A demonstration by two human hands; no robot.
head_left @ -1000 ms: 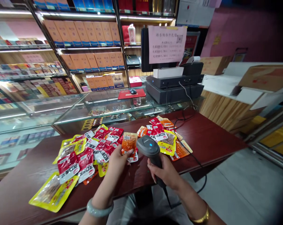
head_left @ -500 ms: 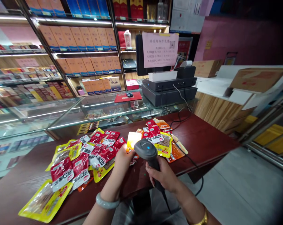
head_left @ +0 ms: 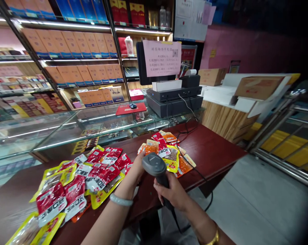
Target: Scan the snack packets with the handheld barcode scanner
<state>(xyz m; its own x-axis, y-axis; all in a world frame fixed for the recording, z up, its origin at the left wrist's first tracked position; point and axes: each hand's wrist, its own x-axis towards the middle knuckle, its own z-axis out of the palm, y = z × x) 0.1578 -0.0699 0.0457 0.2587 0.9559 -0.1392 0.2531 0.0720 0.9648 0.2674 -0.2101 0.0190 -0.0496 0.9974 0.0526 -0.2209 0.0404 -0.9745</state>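
My right hand [head_left: 173,194] gripped the barcode scanner [head_left: 156,168] by its handle, head tipped forward over the counter [head_left: 215,153] so its window faced the snack packets. Its cable [head_left: 192,166] trailed off past the right-hand pile. My left hand [head_left: 138,163] reached behind the scanner head toward the orange packet [head_left: 149,149]; the scanner hid my fingers, so I couldn't tell if they held it. Red packets [head_left: 103,172] lay spread to my left, apart from the right-hand heap.
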